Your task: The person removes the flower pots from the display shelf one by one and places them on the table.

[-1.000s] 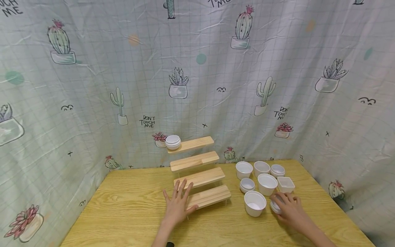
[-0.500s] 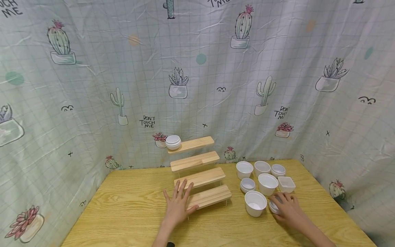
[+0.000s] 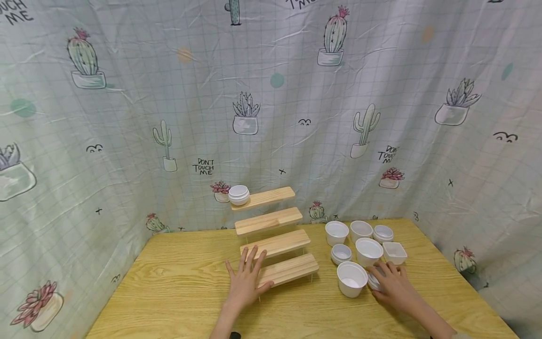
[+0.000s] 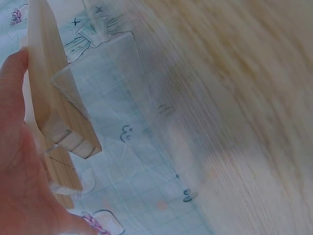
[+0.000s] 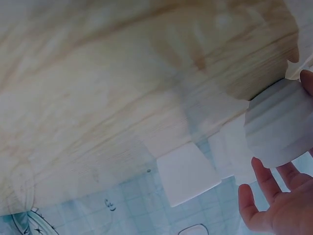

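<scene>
My left hand (image 3: pixel 244 285) lies with fingers spread at the left end of a four-step wooden display stand (image 3: pixel 276 245), touching its two lower boards. In the left wrist view the thumb (image 4: pixel 15 66) is against the lowest board (image 4: pixel 63 93). At the right, my right hand (image 3: pixel 397 288) grips a small round white jar (image 3: pixel 374 281) between thumb and fingers, partly hiding it. In the right wrist view this ribbed jar (image 5: pixel 281 122) sits close to the tabletop. A taller white cup (image 3: pixel 352 280) stands just left of it. Another white jar (image 3: pixel 239 196) rests on the top board's left end.
Several white cups and jars, among them a round cup (image 3: pixel 369 252) and a square container (image 3: pixel 394 253), cluster behind the right hand on the wood-grain table (image 3: pixel 178 282). A cactus-print curtain (image 3: pixel 275 117) encloses the back and sides.
My right hand and the jar in it have shifted slightly left, nearer the tall cup. The left hand stays in place on the stand.
</scene>
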Action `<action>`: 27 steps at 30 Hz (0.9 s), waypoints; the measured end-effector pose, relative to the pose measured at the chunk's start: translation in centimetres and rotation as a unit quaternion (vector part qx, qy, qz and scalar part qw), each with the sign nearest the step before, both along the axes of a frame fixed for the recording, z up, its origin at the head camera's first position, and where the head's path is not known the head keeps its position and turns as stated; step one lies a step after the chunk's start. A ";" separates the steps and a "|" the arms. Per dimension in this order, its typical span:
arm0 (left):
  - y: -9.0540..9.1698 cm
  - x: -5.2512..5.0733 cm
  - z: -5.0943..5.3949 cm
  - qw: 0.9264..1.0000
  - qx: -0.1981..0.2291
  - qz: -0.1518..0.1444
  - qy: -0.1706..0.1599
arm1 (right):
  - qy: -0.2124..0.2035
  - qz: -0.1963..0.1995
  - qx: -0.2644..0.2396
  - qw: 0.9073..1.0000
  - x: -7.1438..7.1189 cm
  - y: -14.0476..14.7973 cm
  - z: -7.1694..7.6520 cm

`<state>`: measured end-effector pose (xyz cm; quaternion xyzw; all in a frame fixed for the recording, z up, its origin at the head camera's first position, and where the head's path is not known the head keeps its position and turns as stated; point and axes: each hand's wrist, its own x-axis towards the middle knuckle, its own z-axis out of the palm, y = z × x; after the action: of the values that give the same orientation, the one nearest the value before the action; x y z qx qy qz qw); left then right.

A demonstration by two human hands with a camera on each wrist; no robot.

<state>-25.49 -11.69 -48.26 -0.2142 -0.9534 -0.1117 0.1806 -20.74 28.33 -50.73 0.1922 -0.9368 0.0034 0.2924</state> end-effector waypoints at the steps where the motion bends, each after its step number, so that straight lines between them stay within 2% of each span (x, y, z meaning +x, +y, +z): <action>1: 0.0 0.0 0.0 1.000 0.001 0.000 0.000 | 0.000 0.000 0.000 1.000 0.0 0.0 0.0; 13: 0.0 -0.2 0.0 1.000 0.004 -0.004 0.021 | -0.022 -0.016 -0.013 1.000 0.3 -0.2 0.6; 18: 0.0 -0.1 0.1 1.000 0.009 -0.008 0.009 | -0.039 -0.021 -0.022 0.999 0.8 -0.3 1.5; 21: 0.1 0.1 0.2 1.000 0.014 -0.011 0.003 | -0.025 -0.007 -0.022 0.999 1.0 -0.4 2.1; 27: 0.0 0.1 0.2 1.000 0.013 -0.012 0.013 | 0.015 0.034 -0.030 0.999 1.0 -0.8 3.6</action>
<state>-25.39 -11.65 -48.09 -0.2247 -0.9469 -0.1233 0.1939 -19.71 27.55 -47.13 0.2151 -0.9246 0.0383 0.3121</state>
